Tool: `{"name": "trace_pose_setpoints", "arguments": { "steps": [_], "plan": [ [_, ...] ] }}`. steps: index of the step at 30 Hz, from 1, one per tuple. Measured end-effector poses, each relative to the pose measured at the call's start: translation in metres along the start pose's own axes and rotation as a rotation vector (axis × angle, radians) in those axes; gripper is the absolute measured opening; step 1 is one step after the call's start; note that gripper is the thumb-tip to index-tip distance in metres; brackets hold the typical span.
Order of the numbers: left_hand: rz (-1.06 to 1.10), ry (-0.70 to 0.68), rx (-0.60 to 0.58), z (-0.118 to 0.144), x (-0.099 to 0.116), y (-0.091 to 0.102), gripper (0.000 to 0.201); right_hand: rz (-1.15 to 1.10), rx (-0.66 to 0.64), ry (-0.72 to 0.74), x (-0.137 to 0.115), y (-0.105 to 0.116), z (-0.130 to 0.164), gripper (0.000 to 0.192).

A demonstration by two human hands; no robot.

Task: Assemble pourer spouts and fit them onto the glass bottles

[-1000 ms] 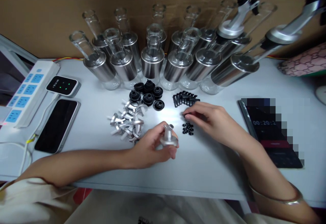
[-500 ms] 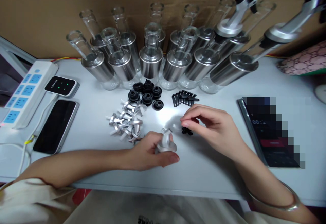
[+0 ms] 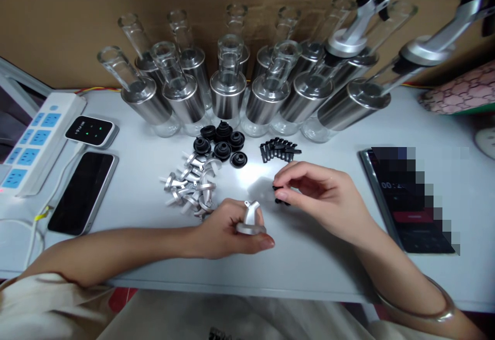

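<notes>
My left hand [image 3: 232, 231] is closed around a silver pourer spout [image 3: 252, 219], its round flange down and its angled neck pointing up. To the right, my right hand [image 3: 320, 195] pinches a small black part [image 3: 276, 188] between thumb and forefinger. Just below those fingertips are more small black pieces [image 3: 283, 201], mostly covered by the hand. Left of my hands lies a pile of silver pourer spouts [image 3: 191, 185]. Behind it are several round black rubber stoppers [image 3: 223, 150]. A row of small black flip caps [image 3: 279, 150] sits beyond my right hand.
Glass bottles with steel sleeves [image 3: 228, 97] stand in two rows at the back; two at the right carry pourers [image 3: 347, 43]. On the left are a power strip [image 3: 29, 139], a Wi-Fi device [image 3: 93, 129] and a phone [image 3: 83, 193]. Another phone [image 3: 410, 206] lies right.
My right hand's fingertips now hold a small black part. The spout in my left hand has turned slightly, its flange more edge-on. The view has shifted a little.
</notes>
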State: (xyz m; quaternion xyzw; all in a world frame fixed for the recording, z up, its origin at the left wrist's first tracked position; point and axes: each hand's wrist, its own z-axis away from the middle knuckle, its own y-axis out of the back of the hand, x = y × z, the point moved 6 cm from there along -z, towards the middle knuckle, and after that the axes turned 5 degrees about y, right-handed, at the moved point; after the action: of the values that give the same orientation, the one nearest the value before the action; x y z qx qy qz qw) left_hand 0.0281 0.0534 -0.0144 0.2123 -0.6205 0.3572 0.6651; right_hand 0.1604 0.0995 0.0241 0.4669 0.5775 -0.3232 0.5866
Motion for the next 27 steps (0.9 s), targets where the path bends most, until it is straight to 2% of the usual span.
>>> {"name": "trace_pose_setpoints", "arguments": {
  "steps": [11,20,27],
  "plan": [
    [0.048,-0.041,-0.003,-0.002,0.003,-0.001,0.036,-0.065,-0.041,-0.079,0.004,-0.009,0.001,0.005],
    [0.058,-0.019,-0.024,-0.002,0.002,-0.002,0.036,-0.066,-0.07,-0.021,0.002,-0.013,0.001,0.007],
    [0.055,-0.05,-0.037,-0.002,0.005,-0.003,0.036,-0.073,-0.093,-0.081,0.005,-0.021,0.004,0.006]
  ]
}}
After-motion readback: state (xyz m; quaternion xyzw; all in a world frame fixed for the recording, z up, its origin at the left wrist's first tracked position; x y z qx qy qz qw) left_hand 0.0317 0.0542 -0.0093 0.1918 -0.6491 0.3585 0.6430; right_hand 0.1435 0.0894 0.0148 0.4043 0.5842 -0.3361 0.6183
